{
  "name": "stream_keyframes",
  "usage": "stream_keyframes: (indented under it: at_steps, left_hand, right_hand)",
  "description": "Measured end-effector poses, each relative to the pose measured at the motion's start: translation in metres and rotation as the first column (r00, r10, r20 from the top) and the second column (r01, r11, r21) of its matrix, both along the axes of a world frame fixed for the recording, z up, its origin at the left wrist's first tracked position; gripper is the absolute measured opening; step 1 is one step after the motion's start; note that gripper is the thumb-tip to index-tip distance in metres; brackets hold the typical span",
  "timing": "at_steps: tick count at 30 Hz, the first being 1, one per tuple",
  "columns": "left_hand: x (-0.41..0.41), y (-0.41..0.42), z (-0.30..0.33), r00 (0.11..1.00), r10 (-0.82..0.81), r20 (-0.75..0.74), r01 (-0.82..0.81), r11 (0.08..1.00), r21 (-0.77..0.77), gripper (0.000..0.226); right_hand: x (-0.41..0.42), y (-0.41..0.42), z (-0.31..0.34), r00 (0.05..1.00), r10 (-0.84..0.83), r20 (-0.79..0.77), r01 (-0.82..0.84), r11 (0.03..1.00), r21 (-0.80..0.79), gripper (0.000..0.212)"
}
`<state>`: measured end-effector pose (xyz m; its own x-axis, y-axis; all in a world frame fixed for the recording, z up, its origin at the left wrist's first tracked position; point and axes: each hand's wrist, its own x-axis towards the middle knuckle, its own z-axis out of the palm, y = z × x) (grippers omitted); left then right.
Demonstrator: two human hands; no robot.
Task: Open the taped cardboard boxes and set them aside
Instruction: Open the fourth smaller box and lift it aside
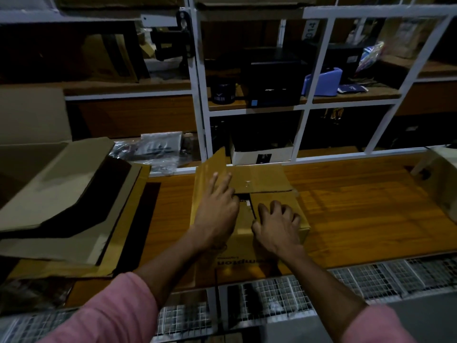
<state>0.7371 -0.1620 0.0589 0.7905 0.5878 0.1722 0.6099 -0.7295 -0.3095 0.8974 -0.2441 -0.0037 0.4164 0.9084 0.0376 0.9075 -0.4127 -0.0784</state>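
Note:
A brown cardboard box [262, 179] sits on the wooden table [358, 206] in front of me, its top flaps partly apart with a dark gap in the middle. My left hand [217, 209] lies flat on the left flap, fingers spread and pointing toward the far flap. My right hand [277, 224] rests on the near right flap with bent fingers, its fingertips at the flap's inner edge by the gap. Whether the right hand grips that edge is unclear. Printed lettering shows on the box's near side between my forearms.
Opened, flattened cardboard boxes [61, 194] are piled at the left. Another carton [440, 184] stands at the table's right edge. White metal shelving [200, 95] with dark items, a blue container [324, 82] and plastic bags [158, 149] rises behind. Wire mesh [321, 290] runs below the near edge.

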Motion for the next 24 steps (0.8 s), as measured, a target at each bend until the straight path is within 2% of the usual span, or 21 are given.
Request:
stream_keyframes:
  at_steps: [3,6,8,10,14,16,19,21,24]
  left_hand:
    - [-0.006,0.010,0.026,0.986,0.125,-0.107,-0.117,0.990,0.078,0.022]
    - [-0.019,0.014,0.044,0.924,0.292,-0.248,-0.272,0.956,0.112,0.013]
    - [-0.027,0.019,0.047,0.892,0.346,-0.291,-0.330,0.938,0.104,0.010]
    - [-0.039,0.031,0.041,0.886,0.363,-0.289,-0.373,0.928,0.022,0.013]
    - [-0.060,0.059,-0.011,0.910,0.411,-0.058,-0.412,0.880,-0.235,0.040]
    - [-0.064,0.068,-0.038,0.886,0.457,0.074,-0.416,0.857,-0.304,0.043]
    - [-0.063,0.078,-0.058,0.818,0.544,0.186,-0.422,0.788,-0.447,0.042]
    - [-0.061,0.084,-0.065,0.773,0.586,0.245,-0.385,0.739,-0.553,0.042]
    - [-0.055,0.087,-0.073,0.751,0.584,0.309,-0.257,0.689,-0.678,0.049]
  right_hand:
    - [-0.007,0.005,0.000,1.000,-0.006,0.026,0.007,1.000,-0.017,0.054]
    - [-0.012,0.016,0.004,0.998,-0.029,0.051,0.032,0.998,-0.056,0.052]
    - [-0.014,0.019,0.004,0.997,-0.036,0.063,0.041,0.997,-0.073,0.050]
    - [-0.018,0.022,0.003,0.997,-0.041,0.069,0.046,0.996,-0.073,0.049]
    - [-0.019,0.025,0.001,0.996,-0.040,0.074,0.046,0.996,-0.082,0.047]
    - [-0.017,0.025,-0.001,0.996,-0.037,0.078,0.043,0.996,-0.083,0.048]
    - [-0.019,0.026,-0.002,0.993,-0.047,0.105,0.055,0.995,-0.080,0.050]
    - [-0.020,0.026,-0.004,0.992,-0.060,0.111,0.069,0.994,-0.080,0.052]
    - [-0.021,0.026,-0.007,0.992,-0.075,0.101,0.082,0.994,-0.074,0.057]
